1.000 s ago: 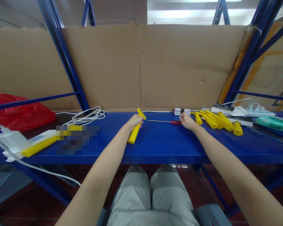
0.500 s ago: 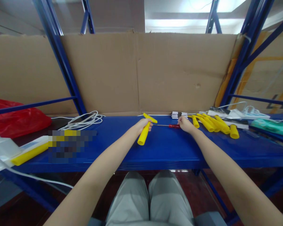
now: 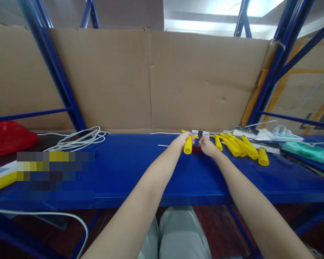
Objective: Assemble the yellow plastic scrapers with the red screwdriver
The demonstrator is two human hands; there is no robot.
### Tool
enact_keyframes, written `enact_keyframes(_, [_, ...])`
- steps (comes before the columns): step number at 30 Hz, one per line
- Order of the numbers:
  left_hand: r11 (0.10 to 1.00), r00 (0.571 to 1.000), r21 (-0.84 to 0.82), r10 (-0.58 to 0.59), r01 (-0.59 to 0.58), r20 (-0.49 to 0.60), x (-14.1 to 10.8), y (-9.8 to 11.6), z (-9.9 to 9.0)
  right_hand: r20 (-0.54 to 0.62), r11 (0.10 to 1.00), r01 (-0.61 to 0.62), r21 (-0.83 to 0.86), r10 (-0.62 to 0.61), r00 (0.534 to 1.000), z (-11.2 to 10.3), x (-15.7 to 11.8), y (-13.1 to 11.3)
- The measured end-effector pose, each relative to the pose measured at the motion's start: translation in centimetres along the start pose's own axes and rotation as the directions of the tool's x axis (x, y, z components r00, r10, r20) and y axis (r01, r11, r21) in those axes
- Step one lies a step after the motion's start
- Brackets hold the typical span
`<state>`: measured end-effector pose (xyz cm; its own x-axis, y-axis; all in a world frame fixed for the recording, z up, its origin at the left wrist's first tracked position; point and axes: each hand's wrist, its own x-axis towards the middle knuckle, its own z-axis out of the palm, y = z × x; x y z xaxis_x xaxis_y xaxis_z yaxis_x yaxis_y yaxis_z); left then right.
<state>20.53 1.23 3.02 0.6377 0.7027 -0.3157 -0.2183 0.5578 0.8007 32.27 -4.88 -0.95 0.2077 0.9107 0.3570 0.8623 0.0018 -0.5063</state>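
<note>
My left hand (image 3: pixel 187 138) is closed round a yellow T-shaped handle (image 3: pixel 188 146), its wide hollow end facing me and its crosspiece partly behind the fingers. Just to its right, my right hand (image 3: pixel 206 146) has its fingers drawn together in a pinch. What they hold, if anything, is hidden. A screwdriver with a red handle (image 3: pixel 196 149) lies level under both hands, its thin metal shaft (image 3: pixel 162 145) pointing left past my left wrist. Behind my hands sits a stack of small white pieces with dark middles (image 3: pixel 200 133).
Several yellow handles (image 3: pixel 239 146) lie in a pile on the blue table (image 3: pixel 129 169), right of my hands. Farther right are white items and a green packet (image 3: pixel 307 151). White cable (image 3: pixel 78 140) and a red bag (image 3: pixel 12 138) are at left. Cardboard (image 3: pixel 110 79) stands behind.
My left hand has moved right with the yellow handle, close to my right hand. The screwdriver's shaft is now clear of the yellow handle and shows farther left. The view has shifted slightly.
</note>
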Motion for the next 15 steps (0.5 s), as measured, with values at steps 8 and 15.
enact_keyframes(8, [0.998, 0.993, 0.038, -0.039, 0.043, -0.108, 1.14, 0.00, 0.83, 0.022, 0.998, -0.054, -0.026, 0.055, 0.998, -0.35, -0.25, -0.43])
enact_keyframes(15, [0.999, 0.994, 0.049, -0.012, 0.018, -0.107, 1.07, 0.56, 0.49, 0.034, 0.998, -0.068, -0.006, 0.068, 0.997, -0.54, -0.39, -0.51])
